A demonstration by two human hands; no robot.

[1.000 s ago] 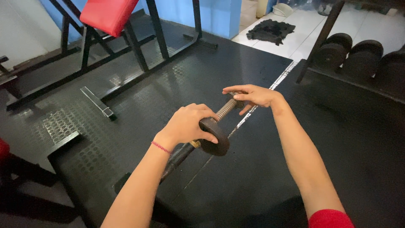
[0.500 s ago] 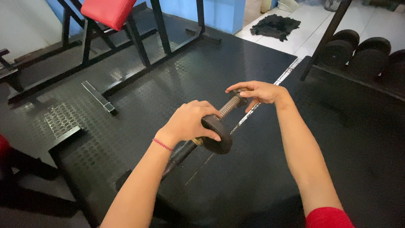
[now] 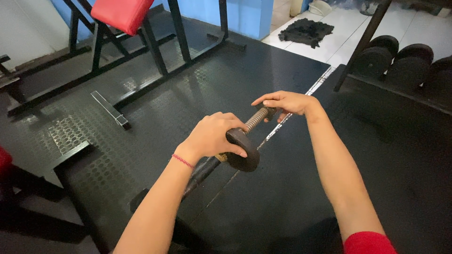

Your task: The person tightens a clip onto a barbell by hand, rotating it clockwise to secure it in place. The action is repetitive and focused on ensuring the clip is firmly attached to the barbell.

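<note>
No packages, labels or signs are to be seen; the nearest thing to a marking is a pale scuffed strip (image 3: 301,101) that runs along the seam of the black rubber floor mat (image 3: 197,89), from below the right hand toward the white tiled floor (image 3: 348,37) at the top.

A dumbbell bar (image 3: 256,120) is held above the mat, between the two hands, slanting from lower left to upper right. A small black weight plate (image 3: 244,151) is seated on the bar's threaded part. The left hand (image 3: 212,136) is laid over the plate from above and behind; its fingers are curled around the plate's upper rim, and the thumb is pressed along the plate's front face. The dark lower length of the bar (image 3: 202,171) is seen passing under the left wrist, which bears a thin red band (image 3: 182,161).

The right hand (image 3: 285,102) is set at the far end of the thread. Its fingers are narrowly closed on the bar's tip, the thumb below and the fingertips above, so that the tip itself is hidden.

A bench frame with a red pad (image 3: 120,13) is stood at the upper left, a dark cloth (image 3: 306,30) is lain on the tiles, and dumbbells (image 3: 400,59) are racked at the upper right.
</note>
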